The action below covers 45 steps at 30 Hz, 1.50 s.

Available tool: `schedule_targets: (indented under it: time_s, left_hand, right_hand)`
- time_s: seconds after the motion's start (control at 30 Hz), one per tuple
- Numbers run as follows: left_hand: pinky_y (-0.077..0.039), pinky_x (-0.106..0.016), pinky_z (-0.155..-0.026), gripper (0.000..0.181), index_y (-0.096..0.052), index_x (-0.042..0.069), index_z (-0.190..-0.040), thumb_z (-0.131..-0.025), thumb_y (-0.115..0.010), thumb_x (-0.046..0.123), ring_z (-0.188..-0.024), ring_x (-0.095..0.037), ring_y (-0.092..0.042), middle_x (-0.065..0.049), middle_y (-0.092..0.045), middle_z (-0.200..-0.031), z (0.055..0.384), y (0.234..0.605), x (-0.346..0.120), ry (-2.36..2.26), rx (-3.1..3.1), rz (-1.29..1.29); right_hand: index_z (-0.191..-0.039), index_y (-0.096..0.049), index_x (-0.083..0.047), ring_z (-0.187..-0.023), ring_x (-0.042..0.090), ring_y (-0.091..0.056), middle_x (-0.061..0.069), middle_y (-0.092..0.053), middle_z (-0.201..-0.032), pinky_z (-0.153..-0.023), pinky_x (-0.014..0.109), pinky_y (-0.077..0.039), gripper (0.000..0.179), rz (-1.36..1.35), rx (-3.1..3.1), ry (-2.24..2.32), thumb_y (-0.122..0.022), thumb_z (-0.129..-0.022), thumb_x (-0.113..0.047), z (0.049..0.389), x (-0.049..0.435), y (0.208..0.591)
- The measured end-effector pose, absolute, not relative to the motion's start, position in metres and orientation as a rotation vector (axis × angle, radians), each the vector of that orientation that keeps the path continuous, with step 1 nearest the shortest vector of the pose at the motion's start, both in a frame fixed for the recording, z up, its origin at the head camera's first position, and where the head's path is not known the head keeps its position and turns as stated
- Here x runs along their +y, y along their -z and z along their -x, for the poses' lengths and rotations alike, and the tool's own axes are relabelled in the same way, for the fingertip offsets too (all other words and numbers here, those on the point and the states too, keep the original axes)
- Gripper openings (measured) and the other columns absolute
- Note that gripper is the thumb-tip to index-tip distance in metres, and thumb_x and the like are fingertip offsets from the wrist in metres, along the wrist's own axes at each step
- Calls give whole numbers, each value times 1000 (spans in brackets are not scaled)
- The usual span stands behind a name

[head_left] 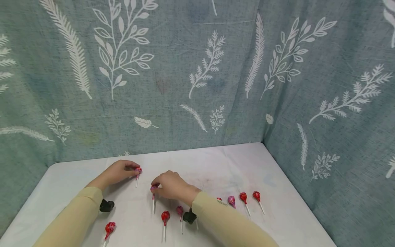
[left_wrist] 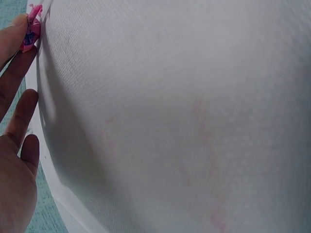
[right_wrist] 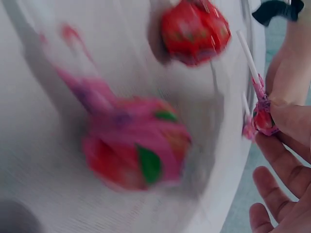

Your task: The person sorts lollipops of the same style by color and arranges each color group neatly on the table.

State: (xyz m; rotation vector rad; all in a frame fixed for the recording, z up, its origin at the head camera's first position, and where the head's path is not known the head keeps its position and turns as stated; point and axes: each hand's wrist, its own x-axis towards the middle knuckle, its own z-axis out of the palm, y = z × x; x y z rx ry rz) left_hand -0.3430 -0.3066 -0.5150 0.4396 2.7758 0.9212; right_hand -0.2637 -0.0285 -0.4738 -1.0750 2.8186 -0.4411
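My left hand (head_left: 119, 171) pinches a pink-wrapped lollipop (head_left: 138, 169) by its head near the table's far left part, the white stick pointing toward me. In the left wrist view, thumb and forefinger hold that lollipop's pink wrapper (left_wrist: 31, 35) at the upper left edge. To the right and slightly nearer, my right hand (head_left: 176, 187) has another pink lollipop (head_left: 153, 189) between thumb and fingers, its stick also toward me. The right wrist view shows the held lollipop (right_wrist: 265, 121) at the right edge, with a large blurred pink-and-red lollipop (right_wrist: 138, 143) close to the camera.
A red lollipop (head_left: 110, 227) lies at front left. Nearer the middle are a red one (head_left: 165, 216) and a pink one (head_left: 180, 210). Beyond my right sleeve (head_left: 228, 219) several more, including a red lollipop (head_left: 256, 196), lie on the white table (head_left: 210, 161). A patterned curtain (head_left: 172, 85) hangs behind.
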Motion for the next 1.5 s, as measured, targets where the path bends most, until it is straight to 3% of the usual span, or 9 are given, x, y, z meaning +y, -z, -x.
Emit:
schedule_targets:
  time_s: [0.7,1.0,1.5]
  left_hand:
    - [-45,-53,-94,38,-72,13,-117,-90,-73,40,-110,-28,-61,1,-69,-108,339,515,-304,-933,2786,-435]
    - [-45,-52,-94,37,-72,14,-117,-90,-73,39,-111,-28,-60,1,-69,-109,337,513,-303,-933,2805,-413]
    - [-44,-53,-96,35,-71,14,-118,-92,-71,38,-115,-30,-59,1,-69,-111,334,513,-303,-949,2793,-395]
  right_hand:
    - [-113,-75,-26,-96,1,-61,-19,-69,-104,-85,29,-48,21,918,2889,507,-67,-96,-35,311,-39,483]
    - [-118,-74,-25,-105,6,-61,-17,-69,-108,-90,38,-45,25,893,2913,490,-65,-97,-35,328,-48,478]
    - [-114,-75,-27,-99,6,-62,-18,-70,-103,-88,40,-44,22,827,2890,502,-66,-96,-36,341,-57,487]
